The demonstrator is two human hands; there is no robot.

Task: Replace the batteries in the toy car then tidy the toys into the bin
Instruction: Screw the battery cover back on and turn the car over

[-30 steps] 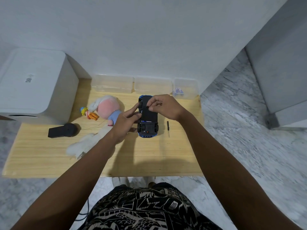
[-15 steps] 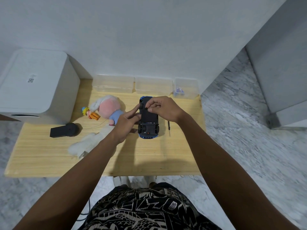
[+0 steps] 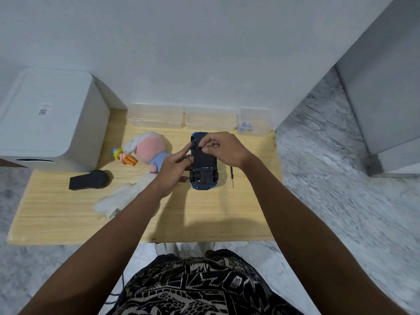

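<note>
A blue toy car [image 3: 204,171] lies upside down on the wooden table [image 3: 68,214], its black underside facing up. My left hand [image 3: 175,171] holds the car's left side, fingers at a front wheel. My right hand [image 3: 223,150] sits over the underside with thumb and fingers pinched together at the black bottom panel; what they pinch is too small to see. A thin black screwdriver [image 3: 232,178] lies just right of the car. A pink and white plush doll [image 3: 145,153] lies left of the car.
A black remote control [image 3: 89,179] lies at the table's left. Three clear plastic bins stand along the back wall: left [image 3: 155,115], middle [image 3: 210,118], and a small one [image 3: 254,121] with small items. A white box [image 3: 47,119] stands at left.
Both hands stay on the car with only slight shifts. The right fingers have moved a little toward the car's far end.
</note>
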